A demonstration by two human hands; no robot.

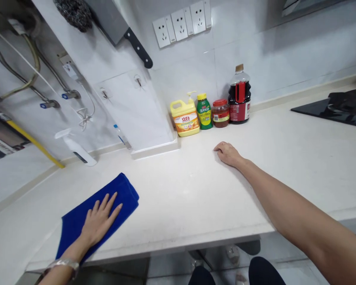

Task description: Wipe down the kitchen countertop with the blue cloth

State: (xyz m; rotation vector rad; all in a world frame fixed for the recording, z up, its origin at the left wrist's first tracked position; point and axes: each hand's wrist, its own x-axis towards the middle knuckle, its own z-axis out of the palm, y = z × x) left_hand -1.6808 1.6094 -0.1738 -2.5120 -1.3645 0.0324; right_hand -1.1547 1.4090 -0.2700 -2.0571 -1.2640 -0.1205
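Observation:
My left hand [98,218] lies flat with fingers stretched out on a folded blue cloth [123,194] at the near left of a white countertop [180,198]. A silver bracelet sits on that wrist. My right hand [228,152] rests palm down on the bare counter further back, fingers curled loosely, holding nothing that I can see. It is a short way in front of the bottles by the wall.
Against the tiled wall stand a yellow dish-soap bottle [185,118], a green bottle [204,111], a red-lidded jar [220,113] and a dark sauce bottle [239,95]. A white spray bottle [76,149] lies at the left. A cleaver [121,27] hangs above. A black hob [341,107] is at the right.

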